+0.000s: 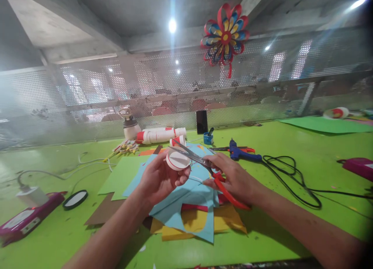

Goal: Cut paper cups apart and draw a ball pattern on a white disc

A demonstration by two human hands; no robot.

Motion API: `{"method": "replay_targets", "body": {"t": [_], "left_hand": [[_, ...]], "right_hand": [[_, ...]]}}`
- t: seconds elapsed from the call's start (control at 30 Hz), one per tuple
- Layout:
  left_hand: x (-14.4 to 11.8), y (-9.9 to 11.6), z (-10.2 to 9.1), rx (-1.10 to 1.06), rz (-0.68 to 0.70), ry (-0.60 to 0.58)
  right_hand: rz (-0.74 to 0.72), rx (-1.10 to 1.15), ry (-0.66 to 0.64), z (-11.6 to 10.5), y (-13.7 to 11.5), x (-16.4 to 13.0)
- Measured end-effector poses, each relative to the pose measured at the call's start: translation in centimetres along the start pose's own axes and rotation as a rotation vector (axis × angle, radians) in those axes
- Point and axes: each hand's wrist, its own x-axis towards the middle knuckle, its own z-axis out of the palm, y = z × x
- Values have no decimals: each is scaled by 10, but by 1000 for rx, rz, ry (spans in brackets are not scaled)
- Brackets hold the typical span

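Note:
My left hand holds a white paper cup with a red rim, its mouth turned toward me. In my right hand are red-handled scissors, whose open blades reach the cup's rim. Both hands hover above a pile of coloured paper sheets in light blue, yellow, green and brown, lying on the green table.
A blue glue gun with a black cord lies right of the pile. Behind it are stacked paper cups, a small blue pot and a dark phone. A pink box, a round lid and a paper flower are also here.

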Motion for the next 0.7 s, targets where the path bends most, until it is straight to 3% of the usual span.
{"method": "replay_targets", "body": {"t": [0.7], "left_hand": [[-3, 0, 5, 0, 24, 18]], "right_hand": [[-46, -91, 27, -5, -1, -1]]}}
